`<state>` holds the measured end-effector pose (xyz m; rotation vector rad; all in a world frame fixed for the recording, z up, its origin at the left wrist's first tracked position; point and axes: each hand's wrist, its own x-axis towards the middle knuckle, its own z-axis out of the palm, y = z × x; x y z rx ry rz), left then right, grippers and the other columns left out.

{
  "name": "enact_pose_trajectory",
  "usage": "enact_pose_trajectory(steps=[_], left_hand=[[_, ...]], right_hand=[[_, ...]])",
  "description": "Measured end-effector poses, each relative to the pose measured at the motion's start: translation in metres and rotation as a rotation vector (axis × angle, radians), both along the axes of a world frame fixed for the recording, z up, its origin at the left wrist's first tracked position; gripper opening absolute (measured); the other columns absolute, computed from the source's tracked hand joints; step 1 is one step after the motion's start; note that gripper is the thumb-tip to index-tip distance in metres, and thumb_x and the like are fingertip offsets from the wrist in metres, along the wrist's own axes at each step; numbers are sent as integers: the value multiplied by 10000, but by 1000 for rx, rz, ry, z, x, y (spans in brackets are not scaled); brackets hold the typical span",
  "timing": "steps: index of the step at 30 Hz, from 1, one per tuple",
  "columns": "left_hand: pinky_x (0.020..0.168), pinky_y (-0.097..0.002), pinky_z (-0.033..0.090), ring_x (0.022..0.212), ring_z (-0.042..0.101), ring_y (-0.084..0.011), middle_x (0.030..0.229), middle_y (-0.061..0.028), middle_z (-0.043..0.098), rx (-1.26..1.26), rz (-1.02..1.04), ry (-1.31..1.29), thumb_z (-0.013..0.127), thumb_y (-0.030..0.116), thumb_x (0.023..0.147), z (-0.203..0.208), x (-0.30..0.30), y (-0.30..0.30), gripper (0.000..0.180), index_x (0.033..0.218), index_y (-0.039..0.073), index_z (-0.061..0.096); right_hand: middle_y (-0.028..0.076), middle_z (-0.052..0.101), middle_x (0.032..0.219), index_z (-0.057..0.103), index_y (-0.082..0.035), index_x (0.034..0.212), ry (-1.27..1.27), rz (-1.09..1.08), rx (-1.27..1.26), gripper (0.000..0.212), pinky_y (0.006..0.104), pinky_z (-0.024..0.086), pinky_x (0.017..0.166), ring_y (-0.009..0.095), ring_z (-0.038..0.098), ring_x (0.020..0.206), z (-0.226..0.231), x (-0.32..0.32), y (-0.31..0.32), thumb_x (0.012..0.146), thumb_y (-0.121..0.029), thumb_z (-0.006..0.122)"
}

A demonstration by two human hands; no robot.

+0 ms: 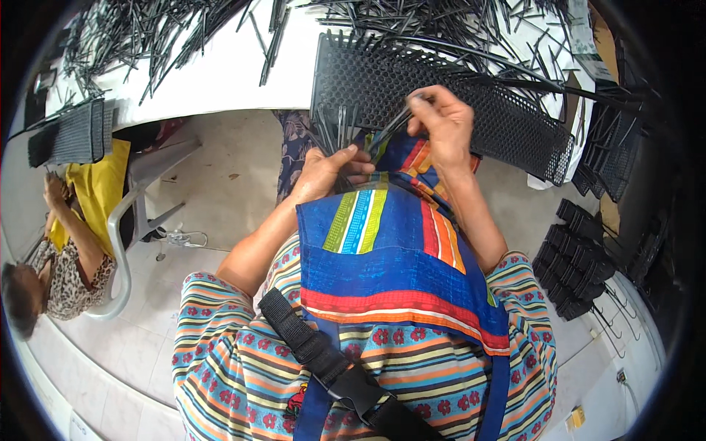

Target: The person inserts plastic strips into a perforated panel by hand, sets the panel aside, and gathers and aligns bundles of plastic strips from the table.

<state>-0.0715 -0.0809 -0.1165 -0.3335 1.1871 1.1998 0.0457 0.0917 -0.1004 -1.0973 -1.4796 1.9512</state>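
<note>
My left hand (331, 169) is closed round a bundle of thin black sticks (343, 125), which fan upward from the fingers above my lap. To the right and slightly higher, my right hand (443, 121) pinches thin black stick-like pieces (393, 126) between thumb and fingers; their exact number is unclear. Just beyond both hands, a long black tray with a grid of holes (382, 77) leans over the table's near edge. Several sticks stand up along its far left rim.
Loose black sticks (184, 44) lie heaped across the white table (220, 84). At the left, a seated person in yellow (95, 195) works near another black tray (73, 136). Stacked black pieces (577, 257) hang at the right near metal hooks (610, 316). A grey chair arm (121, 250) stands left.
</note>
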Motion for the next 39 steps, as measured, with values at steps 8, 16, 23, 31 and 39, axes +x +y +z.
enact_pose_trajectory(steps=[8, 16, 23, 31, 39], left_hand=[[709, -308, 564, 793, 689, -198, 924, -138, 688, 82, 89, 2, 552, 118, 960, -2, 1, -4, 232, 1104, -58, 598], [675, -293, 566, 776, 684, -194, 938, -141, 683, 178, 121, 16, 538, 76, 954, 6, -3, -2, 207, 1127, -31, 580], [682, -301, 574, 761, 687, -194, 947, -152, 692, 229, 105, 80, 538, 51, 939, 6, -1, -6, 174, 1077, -30, 606], [631, -294, 577, 732, 689, -197, 894, -162, 694, 235, 144, 96, 530, 36, 946, 4, 2, -5, 102, 1013, -6, 595], [666, -324, 593, 742, 692, -214, 911, -164, 698, 141, 108, 39, 543, 40, 943, 3, 1, -3, 126, 1036, -16, 608]], right_hand=[[-3, 626, 749, 692, -6, 947, 249, -140, 403, 78, 185, 429, 549, 49, 555, 605, 18, -53, 9, 880, -45, 681], [19, 634, 839, 701, -15, 944, 314, -98, 565, 87, 187, 466, 545, 61, 589, 618, -1, -85, 13, 858, -28, 700], [19, 663, 824, 713, -22, 939, 260, -98, 628, 82, 186, 465, 522, 58, 601, 609, 3, -84, 16, 858, -27, 696], [68, 654, 736, 707, -21, 866, 139, 29, 965, 73, 249, 463, 540, 147, 614, 599, 18, -101, 21, 793, -18, 717], [45, 656, 718, 730, -31, 868, -39, 238, 1116, 83, 222, 441, 531, 88, 575, 575, 31, -120, 23, 798, -73, 717]])
